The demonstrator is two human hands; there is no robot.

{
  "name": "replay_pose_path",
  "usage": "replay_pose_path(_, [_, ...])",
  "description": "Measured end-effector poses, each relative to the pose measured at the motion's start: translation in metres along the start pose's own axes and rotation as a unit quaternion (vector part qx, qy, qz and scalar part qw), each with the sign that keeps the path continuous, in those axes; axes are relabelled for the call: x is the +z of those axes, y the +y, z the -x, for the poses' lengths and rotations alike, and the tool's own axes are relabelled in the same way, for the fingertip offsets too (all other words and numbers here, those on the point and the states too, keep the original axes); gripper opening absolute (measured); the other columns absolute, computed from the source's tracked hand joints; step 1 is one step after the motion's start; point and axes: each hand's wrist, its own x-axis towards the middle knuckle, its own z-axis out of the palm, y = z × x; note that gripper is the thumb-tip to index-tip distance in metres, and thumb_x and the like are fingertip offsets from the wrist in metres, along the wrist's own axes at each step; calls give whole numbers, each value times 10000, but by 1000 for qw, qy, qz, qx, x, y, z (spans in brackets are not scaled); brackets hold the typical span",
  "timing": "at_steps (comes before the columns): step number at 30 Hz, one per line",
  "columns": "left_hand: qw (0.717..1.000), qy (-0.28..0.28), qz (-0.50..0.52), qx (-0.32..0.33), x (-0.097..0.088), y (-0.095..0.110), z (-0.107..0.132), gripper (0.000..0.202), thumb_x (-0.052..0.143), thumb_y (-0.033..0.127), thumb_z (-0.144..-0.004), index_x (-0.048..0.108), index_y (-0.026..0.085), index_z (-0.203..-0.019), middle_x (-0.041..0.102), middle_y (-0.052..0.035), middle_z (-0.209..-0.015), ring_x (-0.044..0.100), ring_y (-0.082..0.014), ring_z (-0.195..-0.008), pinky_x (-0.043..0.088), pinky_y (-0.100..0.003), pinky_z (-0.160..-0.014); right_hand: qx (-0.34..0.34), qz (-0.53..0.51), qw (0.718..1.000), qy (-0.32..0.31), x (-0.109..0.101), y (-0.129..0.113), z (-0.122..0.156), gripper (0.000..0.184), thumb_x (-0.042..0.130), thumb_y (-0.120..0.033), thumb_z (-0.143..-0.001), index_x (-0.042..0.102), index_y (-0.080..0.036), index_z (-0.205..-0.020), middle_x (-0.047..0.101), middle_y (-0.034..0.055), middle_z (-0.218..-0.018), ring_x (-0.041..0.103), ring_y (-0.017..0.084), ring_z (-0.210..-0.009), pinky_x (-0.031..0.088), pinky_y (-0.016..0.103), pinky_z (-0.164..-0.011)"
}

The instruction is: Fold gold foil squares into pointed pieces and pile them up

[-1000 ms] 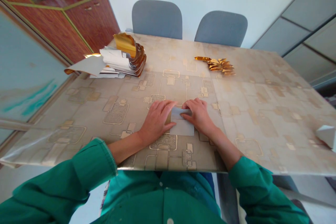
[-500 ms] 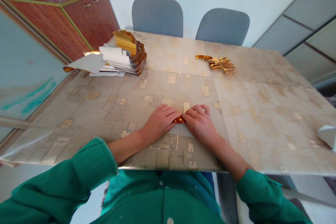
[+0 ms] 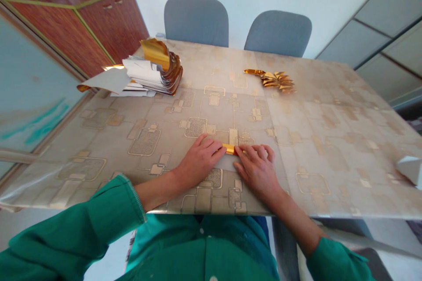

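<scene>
A narrow folded strip of shiny gold paper point(image 3: 228, 149) lies on the tablecloth near the front edge, between my two hands. My left hand point(image 3: 201, 158) has its fingers closed over the strip's left end and hides it. At the right end, the fingertips of my right hand point(image 3: 256, 167) press and pinch the paper, its other fingers curled. Farther back on the right, several folded gold paper pieces point(image 3: 277, 81) sit fanned in a bunch. A thick stack of gold-and-white paper sheets point(image 3: 148, 74) stands at the back left, some sheets curling up.
A patterned beige tablecloth point(image 3: 184, 109) covers the table. Two grey chairs point(image 3: 196, 19) stand behind it against the wall. A white object point(image 3: 409, 167) rests at the right edge. A reddish wooden cabinet point(image 3: 112, 26) is at the back left.
My right hand has slid slightly right along the paper, and the hands are farther apart. More of the gold strip shows, now looking flatter. The stack and bunch stay in place.
</scene>
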Motion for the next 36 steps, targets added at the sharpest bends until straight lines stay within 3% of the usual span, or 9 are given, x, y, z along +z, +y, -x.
replay_pose_path(6, [999,-32,-15,-4,-1,1,-1,279,466,191,-993,584,149,-1243,641,-83,-1112,571,-246,-1035,352,-477,-1061,24,21,999,-29,1,-9,-1,405,531,-437,-955,605,-165,-1247,642,117,-1183,488,292,-1050,252,473,-1013])
replay_pose_path(14, [999,-45,-9,4,-1,1,-1,285,475,185,-993,575,141,-1256,625,-92,-1208,556,-241,-1084,333,-467,-1080,63,43,996,-38,-1,-13,4,400,500,-421,-968,587,-160,-1259,628,124,-1208,489,291,-1061,239,484,-1038])
replay_pose_path(21, [999,-53,-1,0,-1,-1,-1,302,516,205,-979,576,142,-1267,633,-97,-1181,562,-246,-1089,345,-477,-1076,49,24,998,-42,2,-24,-7,404,521,-451,-955,591,-180,-1245,623,115,-1185,478,288,-1086,227,492,-1073])
replay_pose_path(30, [999,-35,4,-31,-1,7,-4,283,492,183,-972,605,119,-1224,624,-112,-1072,555,-256,-1032,383,-468,-1037,87,39,995,-27,-1,-14,4,394,551,-397,-943,592,-149,-1247,633,137,-1195,495,305,-1061,258,513,-1044])
replay_pose_path(36, [995,-65,54,-45,-16,13,1,398,614,385,-914,624,107,-1198,609,-126,-1035,545,-285,-996,440,-475,-962,31,-1,999,-30,-2,-5,4,343,559,-336,-948,609,-185,-1252,609,110,-1255,490,284,-1130,275,475,-1046])
